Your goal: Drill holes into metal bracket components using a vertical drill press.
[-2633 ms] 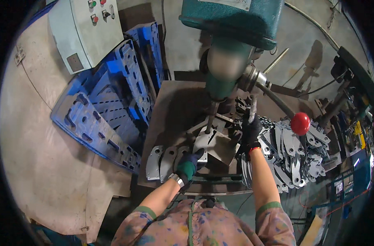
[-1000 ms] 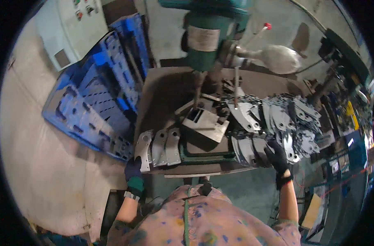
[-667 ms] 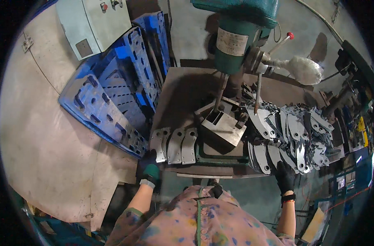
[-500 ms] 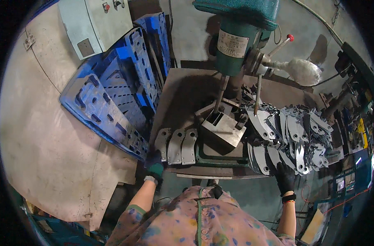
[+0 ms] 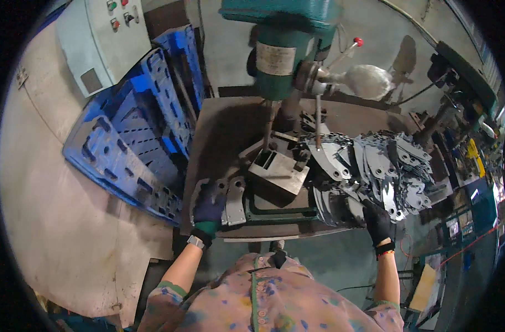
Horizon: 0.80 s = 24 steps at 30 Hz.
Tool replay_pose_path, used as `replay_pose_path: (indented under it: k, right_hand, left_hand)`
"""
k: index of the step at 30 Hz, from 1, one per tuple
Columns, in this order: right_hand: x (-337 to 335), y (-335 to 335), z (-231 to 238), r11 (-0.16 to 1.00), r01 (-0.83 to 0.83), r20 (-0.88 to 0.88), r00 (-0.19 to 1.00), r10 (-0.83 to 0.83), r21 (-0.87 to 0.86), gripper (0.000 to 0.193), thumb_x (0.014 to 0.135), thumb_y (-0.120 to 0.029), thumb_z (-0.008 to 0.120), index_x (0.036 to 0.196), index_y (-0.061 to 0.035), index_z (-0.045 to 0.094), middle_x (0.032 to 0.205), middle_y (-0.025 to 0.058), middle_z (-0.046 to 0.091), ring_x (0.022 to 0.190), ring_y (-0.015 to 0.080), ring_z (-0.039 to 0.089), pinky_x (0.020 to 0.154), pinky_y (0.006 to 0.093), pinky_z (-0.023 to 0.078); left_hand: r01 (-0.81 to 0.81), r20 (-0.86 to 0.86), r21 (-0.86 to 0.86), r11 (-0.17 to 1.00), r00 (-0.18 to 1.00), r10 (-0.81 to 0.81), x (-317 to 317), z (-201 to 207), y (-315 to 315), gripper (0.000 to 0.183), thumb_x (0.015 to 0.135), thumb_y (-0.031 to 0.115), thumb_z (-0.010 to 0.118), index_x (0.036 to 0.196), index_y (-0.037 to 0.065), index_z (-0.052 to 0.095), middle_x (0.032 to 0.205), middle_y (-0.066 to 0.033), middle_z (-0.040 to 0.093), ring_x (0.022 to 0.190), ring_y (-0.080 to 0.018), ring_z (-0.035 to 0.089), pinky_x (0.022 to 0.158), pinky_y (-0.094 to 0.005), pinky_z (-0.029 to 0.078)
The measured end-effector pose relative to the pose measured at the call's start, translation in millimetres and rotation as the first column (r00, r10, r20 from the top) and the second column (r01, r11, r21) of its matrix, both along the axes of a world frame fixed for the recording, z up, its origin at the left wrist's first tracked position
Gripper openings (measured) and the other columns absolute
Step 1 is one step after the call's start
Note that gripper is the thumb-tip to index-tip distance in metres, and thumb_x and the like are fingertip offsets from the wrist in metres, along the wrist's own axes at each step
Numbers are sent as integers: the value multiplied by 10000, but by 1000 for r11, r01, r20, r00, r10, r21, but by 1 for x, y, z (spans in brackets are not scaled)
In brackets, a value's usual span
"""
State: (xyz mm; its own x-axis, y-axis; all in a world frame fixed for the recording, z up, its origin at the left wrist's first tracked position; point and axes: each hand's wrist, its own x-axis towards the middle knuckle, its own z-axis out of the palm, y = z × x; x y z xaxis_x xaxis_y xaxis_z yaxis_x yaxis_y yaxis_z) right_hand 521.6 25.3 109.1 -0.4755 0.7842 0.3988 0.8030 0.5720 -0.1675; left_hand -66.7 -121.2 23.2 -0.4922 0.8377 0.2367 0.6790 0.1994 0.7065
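Observation:
My left hand [image 5: 209, 210], in a dark glove, is over the left plates of a short row of curved grey metal plates [image 5: 236, 202] near the table's front edge. Motion blurs its fingers, so its grip is unclear. On the right, my gloved right hand [image 5: 378, 222] has its fingers closed at the edge of a metal plate [image 5: 355, 209], at the front of a large heap of similar plates [image 5: 368, 157]. Between my hands, a blocky steel fixture [image 5: 283, 172] sits under the spindle of a green drill press [image 5: 274, 83].
Blue plastic pallets [image 5: 120, 157] lean at the left beside a grey control box [image 5: 100, 47]. The drill press has a red-knobbed lever [image 5: 357, 42] and a plastic-wrapped handle [image 5: 367, 82]. A green frame [image 5: 280, 214] edges the fixture at the front.
My left hand has moved from the row's near left corner up over its plates. At the heap's front, my right hand has shifted onto a plate. The whole view has swung slightly.

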Motion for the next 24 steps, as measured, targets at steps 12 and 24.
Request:
replay_pose_path:
  k: [12,24]
  right_hand:
    - [-136,12,71,551,-339,-464,880,-100,-762,293,1130,-199,677,1281,34,770,1028,68,777,908,155,706,825,326,579]
    - [-232,35,325,758,-402,-529,546,649,514,430,1174,-105,495,1581,21,553,1570,206,621,1458,292,588,1239,424,425]
  left_hand:
    - [799,586,-156,581,548,-597,143,111,40,488,1015,365,832,1354,18,769,1209,-135,820,1135,-264,762,993,-399,600]
    - [167,925,18,986,371,-80,90,-46,83,336,1097,317,733,1216,6,772,1061,-118,817,837,-235,801,743,-349,641]
